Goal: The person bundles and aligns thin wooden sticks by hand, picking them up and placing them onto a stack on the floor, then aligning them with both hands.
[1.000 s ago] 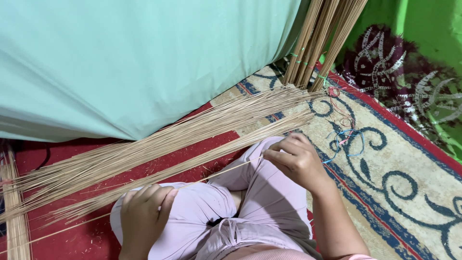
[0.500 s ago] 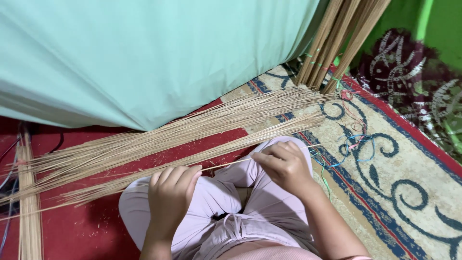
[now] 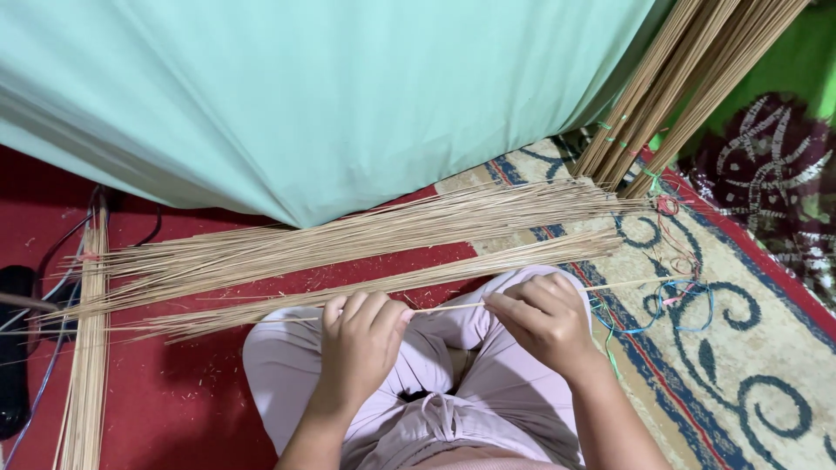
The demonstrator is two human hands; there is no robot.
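One thin bamboo stick [image 3: 444,307] is pinched between left hand [image 3: 361,339] and right hand [image 3: 544,318], level above the lap. Loose sticks [image 3: 348,239] are fanned on the red mat [image 3: 174,400]; tied bundles [image 3: 679,96] lean behind. Most of the pile appears unhandled.

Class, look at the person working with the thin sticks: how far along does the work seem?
Done: nothing finished shows. In hand: the left hand and right hand pinch one thin stick between them over the lap. Left: the loose sticks fanned on the floor, the bundle at the left and the tied bundles leaning at the back.
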